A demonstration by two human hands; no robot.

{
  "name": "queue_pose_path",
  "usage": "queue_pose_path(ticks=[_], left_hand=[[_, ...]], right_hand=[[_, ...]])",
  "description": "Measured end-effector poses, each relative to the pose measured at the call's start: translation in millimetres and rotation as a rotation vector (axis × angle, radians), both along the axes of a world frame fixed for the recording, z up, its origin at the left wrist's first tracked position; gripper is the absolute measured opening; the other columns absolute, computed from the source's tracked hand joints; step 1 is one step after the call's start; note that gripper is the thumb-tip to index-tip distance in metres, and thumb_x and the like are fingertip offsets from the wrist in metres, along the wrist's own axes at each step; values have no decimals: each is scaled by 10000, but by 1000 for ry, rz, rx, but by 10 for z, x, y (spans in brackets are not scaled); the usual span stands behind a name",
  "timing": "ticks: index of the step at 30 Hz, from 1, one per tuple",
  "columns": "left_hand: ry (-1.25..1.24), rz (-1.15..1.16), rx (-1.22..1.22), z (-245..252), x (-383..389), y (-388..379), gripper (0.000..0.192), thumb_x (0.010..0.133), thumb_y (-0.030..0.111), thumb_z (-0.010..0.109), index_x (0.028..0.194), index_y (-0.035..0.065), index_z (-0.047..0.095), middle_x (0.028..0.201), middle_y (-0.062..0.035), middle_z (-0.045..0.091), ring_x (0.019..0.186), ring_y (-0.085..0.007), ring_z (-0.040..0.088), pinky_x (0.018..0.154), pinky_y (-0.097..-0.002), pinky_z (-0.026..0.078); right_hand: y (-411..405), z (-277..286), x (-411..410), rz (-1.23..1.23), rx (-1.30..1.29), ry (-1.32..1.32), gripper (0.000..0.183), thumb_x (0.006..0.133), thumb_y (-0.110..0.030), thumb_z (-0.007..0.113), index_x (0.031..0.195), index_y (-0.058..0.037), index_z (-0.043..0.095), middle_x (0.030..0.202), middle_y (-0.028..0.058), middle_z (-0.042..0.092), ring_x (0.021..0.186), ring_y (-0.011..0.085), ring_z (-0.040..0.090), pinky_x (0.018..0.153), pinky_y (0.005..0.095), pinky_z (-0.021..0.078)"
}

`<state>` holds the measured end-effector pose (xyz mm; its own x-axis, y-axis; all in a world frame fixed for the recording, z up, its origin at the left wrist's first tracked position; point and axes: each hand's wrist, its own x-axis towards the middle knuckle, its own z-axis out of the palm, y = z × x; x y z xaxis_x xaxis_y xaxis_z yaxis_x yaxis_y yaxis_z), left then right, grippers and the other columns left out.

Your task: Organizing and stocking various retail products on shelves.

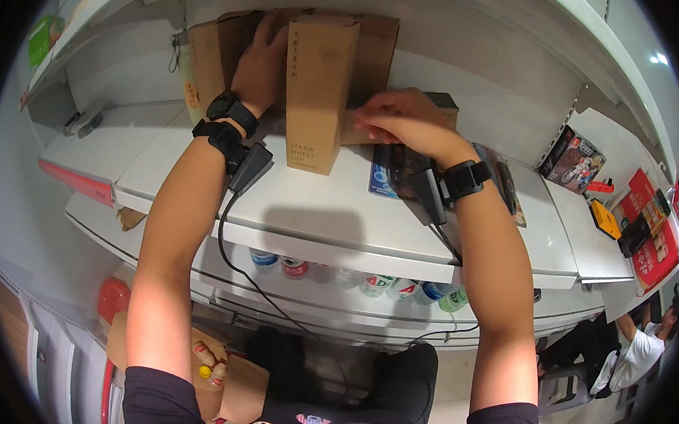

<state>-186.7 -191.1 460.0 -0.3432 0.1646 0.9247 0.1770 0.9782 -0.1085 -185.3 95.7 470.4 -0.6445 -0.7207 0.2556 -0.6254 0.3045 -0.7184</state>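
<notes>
A tall, narrow brown cardboard box stands upright on the white shelf, with printed writing on its front. Behind it is a larger brown cardboard carton. My left hand is raised at the tall box's left side, in front of the carton, fingers apart. Whether its fingertips touch the cardboard is hard to see. To the right of the box, my right hand has curled fingers near the carton's lower part. Those fingers are blurred, and I cannot tell if they pinch anything. Both wrists wear black straps with cabled devices.
A pale bottle stands left of the carton. Flat packages lie beneath my right hand. Several bottles line the lower shelf. A boxed toy sits at right. An open carton holds small bottles below. A person sits at far right.
</notes>
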Motion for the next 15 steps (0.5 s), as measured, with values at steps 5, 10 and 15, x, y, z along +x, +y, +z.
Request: queue_pose_path(ticks=[5, 10, 15], left_hand=[[56, -18, -60, 22, 38, -1, 631, 777, 60, 659, 1368, 156, 460, 1501, -225, 315, 984, -435, 638, 837, -460, 569], [30, 15, -67, -12, 16, 12, 652, 777, 109, 665, 1392, 191, 463, 1501, -243, 310, 934, -436, 655, 802, -444, 579], [-22, 109, -39, 19, 16, 59, 621, 798, 160, 649, 1391, 228, 481, 1511, -251, 296, 899, -449, 661, 753, -443, 588]], right_hand=[[122, 77, -2, -218, -75, 522, 242, 802, -249, 645, 940, -69, 728, 900, 156, 715, 820, 326, 671, 754, 371, 523], [55, 50, 88, -198, -140, 497, 261, 841, -176, 671, 1078, -70, 651, 838, 60, 673, 686, 154, 608, 650, 293, 498], [-42, -78, 100, -93, -137, 524, 399, 809, -183, 699, 1182, -86, 594, 946, 85, 650, 725, 159, 592, 684, 302, 497]])
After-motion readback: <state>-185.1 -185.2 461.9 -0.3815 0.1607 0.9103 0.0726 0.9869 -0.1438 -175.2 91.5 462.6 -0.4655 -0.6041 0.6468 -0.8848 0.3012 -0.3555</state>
